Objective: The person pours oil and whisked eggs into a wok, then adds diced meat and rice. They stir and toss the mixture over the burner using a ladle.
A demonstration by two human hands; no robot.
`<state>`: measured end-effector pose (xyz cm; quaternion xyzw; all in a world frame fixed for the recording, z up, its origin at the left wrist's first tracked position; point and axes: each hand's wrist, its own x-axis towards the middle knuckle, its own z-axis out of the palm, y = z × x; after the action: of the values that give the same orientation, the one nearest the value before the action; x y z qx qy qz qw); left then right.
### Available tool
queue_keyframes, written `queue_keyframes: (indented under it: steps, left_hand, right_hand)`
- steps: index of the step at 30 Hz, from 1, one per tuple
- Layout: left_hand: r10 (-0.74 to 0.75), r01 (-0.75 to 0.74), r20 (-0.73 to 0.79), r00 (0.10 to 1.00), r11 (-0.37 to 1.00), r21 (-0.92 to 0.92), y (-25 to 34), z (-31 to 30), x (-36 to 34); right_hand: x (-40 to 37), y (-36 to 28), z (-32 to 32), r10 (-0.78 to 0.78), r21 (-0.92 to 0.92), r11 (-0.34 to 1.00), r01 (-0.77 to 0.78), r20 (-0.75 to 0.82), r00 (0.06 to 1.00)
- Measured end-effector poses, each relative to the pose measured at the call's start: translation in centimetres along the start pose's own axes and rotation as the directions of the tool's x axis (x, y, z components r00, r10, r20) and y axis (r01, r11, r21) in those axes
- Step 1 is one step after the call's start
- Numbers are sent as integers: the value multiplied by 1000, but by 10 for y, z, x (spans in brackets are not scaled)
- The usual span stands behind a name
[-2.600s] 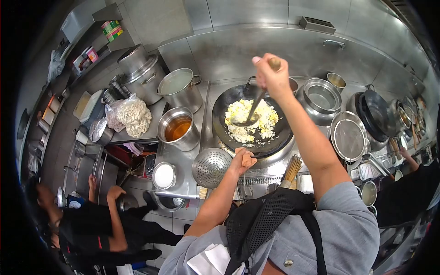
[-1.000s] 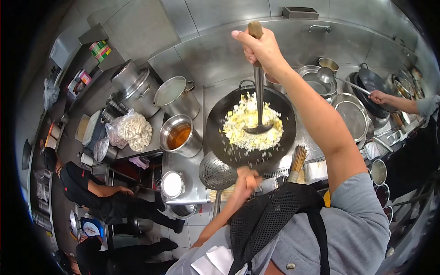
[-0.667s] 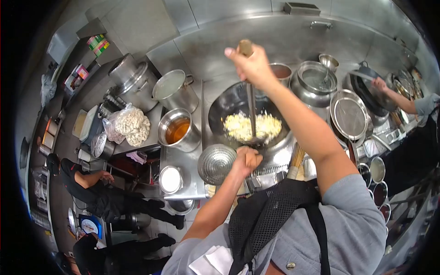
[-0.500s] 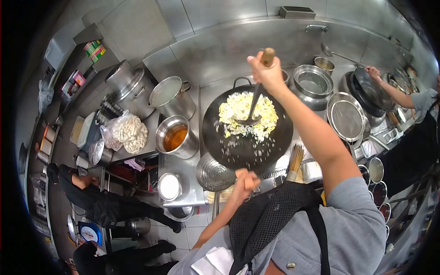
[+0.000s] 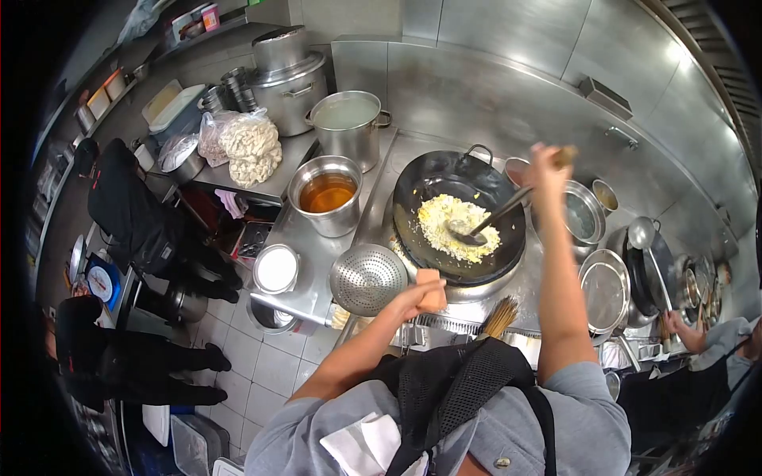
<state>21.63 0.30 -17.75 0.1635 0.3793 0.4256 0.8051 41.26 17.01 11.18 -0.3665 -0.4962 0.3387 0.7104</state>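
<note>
No legible text or labels

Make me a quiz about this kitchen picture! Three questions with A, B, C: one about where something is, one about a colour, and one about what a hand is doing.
1. Where does the pot of amber liquid stand?
A) on the counter beside the wok
B) on the floor tiles
C) up on a shelf

2. What colour is the food in the wok?
A) green
B) yellow and white
C) red

3. What is the right hand doing?
A) lying flat
B) hanging empty
C) gripping the ladle

Answers:
1 A, the pot sits on the steel right next to the wok.
2 B, the heap is pale yellow with white bits.
3 C, the fingers are closed round the handle and the scoop is in the food.
</note>
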Motion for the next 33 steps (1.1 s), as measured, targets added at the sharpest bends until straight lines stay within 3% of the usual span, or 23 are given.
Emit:
queue_keyframes:
  steps: [2, 4, 8, 9, 10, 12, 14, 16, 18, 19, 21, 22, 24, 27, 30, 31, 33]
  left_hand:
    - [-21, 20, 5, 1000, 999, 50, -16, -11, -14]
    - [56, -37, -52, 997, 951, 306, -31, -20, -42]
    - [48, -2, -187, 981, 971, 239, -35, -27, -64]
    - [36, -1, -211, 977, 986, 166, -29, -22, -75]
    - [24, -1, -233, 972, 995, 98, -25, -21, -82]
    - [78, -23, -271, 959, 979, 202, -23, -27, -91]
    - [217, -143, -297, 930, 957, 252, -16, -24, -108]
    - [156, -86, -308, 939, 970, 229, -13, -39, -116]
    - [199, -167, -280, 939, 977, 135, -12, -39, -129]
    - [187, -164, -280, 942, 981, 102, -12, -40, -131]
    - [203, -195, -280, 938, 979, 59, -16, -41, -129]
    - [227, -230, -274, 935, 973, 21, -17, -43, -126]
    - [247, -252, -260, 933, 968, 17, -19, -44, -125]
    - [168, -175, -169, 971, 984, -27, -10, -46, -128]
    - [168, -162, -225, 960, 986, 47, -17, -60, -120]
    - [151, -162, -255, 955, 987, -22, -24, -70, -113]
    - [137, -166, -272, 952, 982, -85, -27, -73, -104]
  right_hand:
    - [6, 34, -3, -33, 230, 973, -8, 177, 984]
    - [11, 5, 12, -28, 244, 970, -24, 206, 978]
    - [-2, -53, 35, -124, 367, 930, -15, 353, 927]
    - [-8, -36, 33, -168, 329, 944, 27, 408, 897]
    - [-19, -6, 39, -5, 220, 971, -90, 396, 918]
    - [-17, 25, 32, 58, 50, 995, -91, 463, 884]
    - [10, 26, 29, 9, -172, 983, 62, 382, 924]
    - [28, -15, 25, 36, -111, 994, 4, 356, 934]
    - [36, -56, 8, 34, -2, 999, -37, 414, 910]
    - [37, -44, 5, 35, -4, 999, -37, 419, 907]
    - [28, 7, -6, 83, -115, 992, -59, 218, 972]
    - [24, 19, -4, 57, 44, 996, -73, 289, 956]
    - [28, 30, 4, 50, 142, 985, -101, 323, 945]
    - [19, -31, 21, 27, 200, 973, -118, 406, 913]
    - [-16, -22, 33, 54, 89, 993, -81, 272, 961]
    - [-17, 23, 26, 52, 205, 970, -132, 356, 933]
    - [2, 34, 19, -1, 159, 986, -54, 327, 945]
